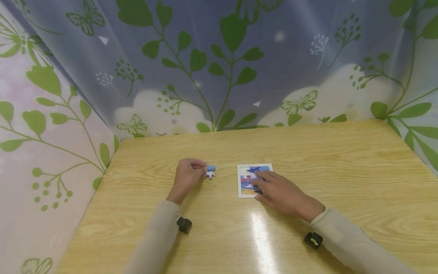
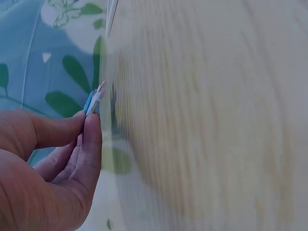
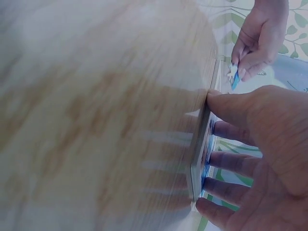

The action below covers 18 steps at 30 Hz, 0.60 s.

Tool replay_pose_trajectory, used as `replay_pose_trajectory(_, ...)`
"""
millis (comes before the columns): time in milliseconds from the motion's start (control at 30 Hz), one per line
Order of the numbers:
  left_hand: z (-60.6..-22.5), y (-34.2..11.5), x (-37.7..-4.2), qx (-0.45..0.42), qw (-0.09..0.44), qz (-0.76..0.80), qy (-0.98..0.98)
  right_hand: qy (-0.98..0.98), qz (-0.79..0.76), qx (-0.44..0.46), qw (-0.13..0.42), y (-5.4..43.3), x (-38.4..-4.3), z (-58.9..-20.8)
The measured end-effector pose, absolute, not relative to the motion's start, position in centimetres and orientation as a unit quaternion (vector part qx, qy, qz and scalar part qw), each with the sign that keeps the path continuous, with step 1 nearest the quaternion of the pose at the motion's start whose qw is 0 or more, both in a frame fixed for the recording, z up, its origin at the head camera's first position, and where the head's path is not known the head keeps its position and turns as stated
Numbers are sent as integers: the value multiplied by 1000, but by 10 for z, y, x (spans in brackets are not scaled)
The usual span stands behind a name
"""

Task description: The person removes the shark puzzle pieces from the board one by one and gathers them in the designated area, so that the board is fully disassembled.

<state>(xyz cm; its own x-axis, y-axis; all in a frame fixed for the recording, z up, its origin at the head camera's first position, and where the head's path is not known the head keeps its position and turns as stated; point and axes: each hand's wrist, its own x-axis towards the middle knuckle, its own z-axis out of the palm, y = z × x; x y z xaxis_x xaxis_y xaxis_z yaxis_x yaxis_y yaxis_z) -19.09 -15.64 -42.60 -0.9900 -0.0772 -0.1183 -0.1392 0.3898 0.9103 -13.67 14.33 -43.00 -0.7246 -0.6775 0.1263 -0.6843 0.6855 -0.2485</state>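
In the head view my left hand [image 1: 187,177] pinches a blue and white jigsaw piece [image 1: 211,172] between thumb and fingers, close over the table. The left wrist view shows the piece [image 2: 91,102] edge-on, sticking out past the fingertips. To its right lies a small jigsaw puzzle in a white frame [image 1: 239,186], with blue sea-animal pieces and a pale gap at its upper left. My right hand [image 1: 284,193] rests on this puzzle, fingers spread over the picture and partly covering it. In the right wrist view the thumb [image 3: 226,105] touches the frame's edge.
A wooden table [image 1: 143,236] carries the puzzle, with a bright reflection in front of it. Behind and at the left hangs a curtain [image 1: 212,45] printed with leaves and butterflies. A small black device [image 1: 184,225] sits at each wrist.
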Motion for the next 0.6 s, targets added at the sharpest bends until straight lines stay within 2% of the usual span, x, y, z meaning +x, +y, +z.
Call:
replay_pose_trajectory(267,-430,-175,-189,-81,27,565,821,-916,140,375,16,143,-137,-429)
replay_pose_trajectory(600,-427,-181,-187,-86,26,482,872,-916,146,374,11,143,-136,-428)
